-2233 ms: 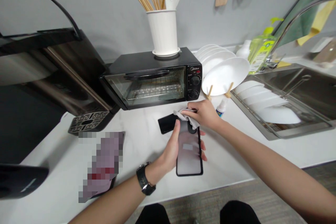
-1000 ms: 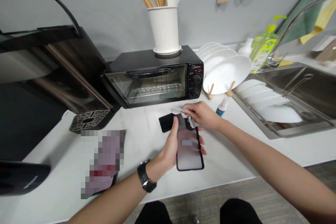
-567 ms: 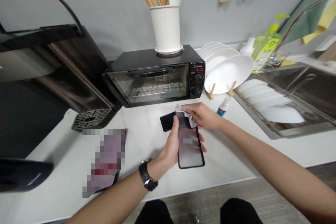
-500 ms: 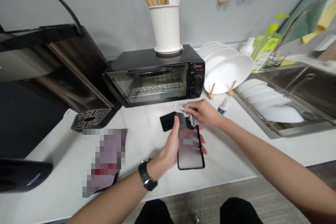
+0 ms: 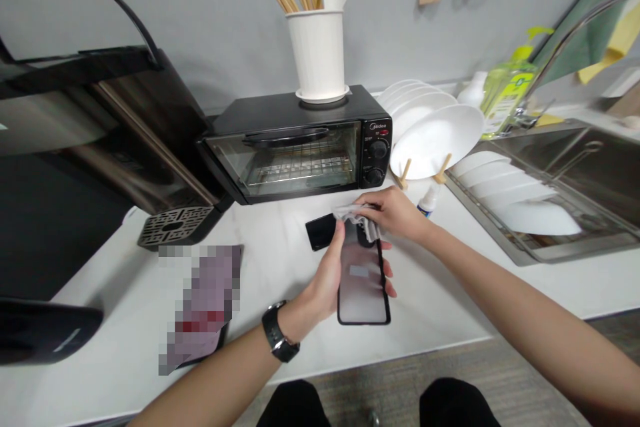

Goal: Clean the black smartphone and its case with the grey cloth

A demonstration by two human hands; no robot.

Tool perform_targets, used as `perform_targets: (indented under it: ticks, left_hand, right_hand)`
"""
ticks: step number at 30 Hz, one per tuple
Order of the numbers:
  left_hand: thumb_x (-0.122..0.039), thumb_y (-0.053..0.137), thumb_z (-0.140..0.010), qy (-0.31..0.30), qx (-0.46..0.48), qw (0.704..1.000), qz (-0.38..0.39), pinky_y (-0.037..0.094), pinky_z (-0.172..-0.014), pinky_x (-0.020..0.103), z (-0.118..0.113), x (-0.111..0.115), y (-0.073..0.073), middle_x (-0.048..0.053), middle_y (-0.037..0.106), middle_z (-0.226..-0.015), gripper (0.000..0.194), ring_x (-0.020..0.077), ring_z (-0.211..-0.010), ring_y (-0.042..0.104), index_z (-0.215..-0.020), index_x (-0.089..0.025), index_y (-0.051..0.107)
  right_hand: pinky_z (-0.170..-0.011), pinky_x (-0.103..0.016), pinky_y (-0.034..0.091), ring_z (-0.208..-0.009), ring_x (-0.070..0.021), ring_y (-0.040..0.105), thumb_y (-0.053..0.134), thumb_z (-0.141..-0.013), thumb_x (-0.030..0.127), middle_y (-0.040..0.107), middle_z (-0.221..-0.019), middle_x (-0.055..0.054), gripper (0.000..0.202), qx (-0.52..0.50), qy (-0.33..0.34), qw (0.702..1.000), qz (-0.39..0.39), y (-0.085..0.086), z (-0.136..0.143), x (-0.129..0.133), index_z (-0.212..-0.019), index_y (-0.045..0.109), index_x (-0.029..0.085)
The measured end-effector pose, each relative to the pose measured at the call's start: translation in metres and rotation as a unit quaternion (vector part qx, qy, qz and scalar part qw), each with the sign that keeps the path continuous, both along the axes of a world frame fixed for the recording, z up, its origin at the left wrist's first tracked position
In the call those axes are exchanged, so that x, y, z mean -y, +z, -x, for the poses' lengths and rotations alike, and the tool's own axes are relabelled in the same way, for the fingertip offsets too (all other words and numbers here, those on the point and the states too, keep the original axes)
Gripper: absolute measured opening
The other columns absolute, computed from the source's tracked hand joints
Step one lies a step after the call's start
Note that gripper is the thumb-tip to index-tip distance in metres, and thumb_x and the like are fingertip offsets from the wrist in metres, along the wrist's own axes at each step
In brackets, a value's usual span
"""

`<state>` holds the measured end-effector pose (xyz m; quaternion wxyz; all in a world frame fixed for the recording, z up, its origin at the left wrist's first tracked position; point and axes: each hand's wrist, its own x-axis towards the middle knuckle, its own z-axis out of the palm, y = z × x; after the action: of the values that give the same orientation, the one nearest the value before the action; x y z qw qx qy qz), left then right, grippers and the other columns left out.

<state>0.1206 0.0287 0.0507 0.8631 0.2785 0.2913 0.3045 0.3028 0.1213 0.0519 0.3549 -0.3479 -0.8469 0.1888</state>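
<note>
- The left hand (image 5: 326,283) was closed around a phone (image 5: 364,300), its thumb along one long edge and its fingertips showing past the other; this two-sided grip probably kept the phone steady while leaving most of its upper surface uncovered.
- The phone lay across that hand, lengthwise to the person, apparently raised a little from the table (image 5: 280,240), since fingers reached beneath it.
- The right hand (image 5: 393,212) pinched a crumpled pale cloth (image 5: 356,215) between thumb and fingers, just beyond the left thumb. The cloth covered part of the phone's far end and seemed to touch it, partly hiding a dark round patch; bunching it likely gave the fingers something thick to press with.
- A dark flat object (image 5: 319,233) lay on the table just beyond the left thumb, partly hidden; what it was could not be told.
- A small white bottle (image 5: 427,201) stood just beside the right hand, perhaps put there for easy reach.
- Well to the left of the left hand lay a blurred-out flat object (image 5: 205,300).
- Beyond both hands sat a toaster oven (image 5: 300,163); beyond the right hand, white plates (image 5: 440,137) leaned on wooden pegs (image 5: 442,170), presumably to keep them from sliding.
</note>
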Motion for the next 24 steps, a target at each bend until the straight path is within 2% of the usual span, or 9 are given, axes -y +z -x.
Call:
perform_targets:
  ticks: [2,4,6,9,11,15,18,21,24]
  left_hand:
    - [-0.088,0.032,-0.09,-0.042,0.006,0.999,0.008,0.055,-0.072,0.039,0.0003,0.0004,-0.0016,0.014,0.073,-0.086,0.091,0.029,-0.07,0.074,-0.116,-0.008,0.069]
    - [-0.086,0.033,-0.091,-0.05,-0.005,0.999,0.014,0.055,-0.072,0.04,0.0001,0.0002,-0.0026,0.014,0.073,-0.085,0.089,0.0289,-0.07,0.074,-0.114,-0.008,0.07]
    - [-0.086,0.031,-0.092,-0.025,-0.026,0.999,0.018,0.055,-0.071,0.039,-0.0004,-0.0009,-0.0025,0.014,0.073,-0.084,0.09,0.0285,-0.067,0.073,-0.112,-0.007,0.071]
    - [-0.082,0.024,-0.096,0.025,-0.049,0.998,0.02,0.054,-0.067,0.037,-0.0014,-0.0025,-0.0008,0.013,0.072,-0.085,0.09,0.0274,-0.065,0.073,-0.109,-0.007,0.071]
    - [-0.079,0.02,-0.098,0.029,-0.049,0.998,0.021,0.054,-0.066,0.037,-0.0021,-0.0025,0.0003,0.013,0.072,-0.084,0.089,0.0271,-0.064,0.073,-0.109,-0.007,0.071]
    - [-0.081,0.019,-0.096,-0.022,-0.027,0.999,0.018,0.055,-0.068,0.038,-0.0029,-0.0008,0.0,0.014,0.072,-0.083,0.092,0.028,-0.066,0.074,-0.114,-0.007,0.07]
    - [-0.084,0.023,-0.094,-0.029,-0.028,0.999,0.015,0.055,-0.068,0.039,-0.0025,-0.0005,-0.0015,0.014,0.072,-0.083,0.093,0.0284,-0.065,0.073,-0.113,-0.007,0.071]
    - [-0.084,0.028,-0.094,0.005,-0.04,0.999,0.013,0.054,-0.068,0.038,-0.0015,-0.0015,-0.0013,0.014,0.072,-0.085,0.09,0.0279,-0.066,0.073,-0.11,-0.007,0.071]
    - [-0.083,0.032,-0.093,0.045,-0.051,0.998,0.009,0.053,-0.065,0.036,-0.001,-0.0025,0.0003,0.013,0.072,-0.086,0.086,0.0271,-0.066,0.073,-0.104,-0.008,0.071]
  right_hand:
    - [-0.057,-0.028,0.031,-0.053,-0.0135,0.047,0.061,-0.099,0.053,0.059,-0.058,0.0,0.045,0.041,-0.052,0.998,-0.02,0.0025,-0.0016,0.0008,-0.071,0.068,0.018]
    - [-0.057,-0.029,0.026,-0.051,-0.0126,0.039,0.06,-0.099,0.056,0.049,-0.053,0.002,0.052,0.069,-0.075,0.994,-0.037,0.0041,-0.0011,0.0024,-0.062,0.058,0.019]
    - [-0.058,-0.029,0.027,-0.054,-0.0131,0.041,0.056,-0.102,0.051,0.051,-0.057,0.002,0.047,0.07,-0.046,0.996,-0.021,0.0043,0.0013,0.0039,-0.068,0.06,0.019]
    - [-0.064,-0.027,0.034,-0.065,-0.0147,0.051,0.047,-0.107,0.039,0.064,-0.075,-0.001,0.033,0.026,0.031,0.998,0.04,0.0025,0.0048,0.0044,-0.094,0.069,0.019]
    - [-0.066,-0.026,0.036,-0.069,-0.0149,0.053,0.047,-0.106,0.038,0.066,-0.08,-0.001,0.031,0.0,0.053,0.996,0.073,0.001,0.0049,0.0031,-0.096,0.069,0.019]
    - [-0.058,-0.027,0.026,-0.057,-0.0121,0.037,0.06,-0.1,0.052,0.045,-0.057,0.005,0.049,0.018,-0.017,0.999,0.033,-0.0008,0.0014,0.0009,-0.064,0.053,0.02]
    - [-0.058,-0.029,0.023,-0.053,-0.0117,0.033,0.059,-0.101,0.054,0.04,-0.053,0.005,0.054,0.059,-0.068,0.996,-0.024,-0.0006,0.0013,0.0025,-0.06,0.05,0.02]
    - [-0.061,-0.028,0.031,-0.056,-0.0133,0.045,0.049,-0.107,0.041,0.057,-0.062,0.001,0.04,0.069,-0.01,0.997,-0.014,-0.0011,0.0049,0.0044,-0.078,0.066,0.019]
    - [-0.069,-0.027,0.041,-0.07,-0.0163,0.06,0.044,-0.107,0.029,0.075,-0.093,-0.006,0.031,0.011,0.044,0.999,0.014,-0.0029,0.0077,0.0039,-0.114,0.071,0.019]
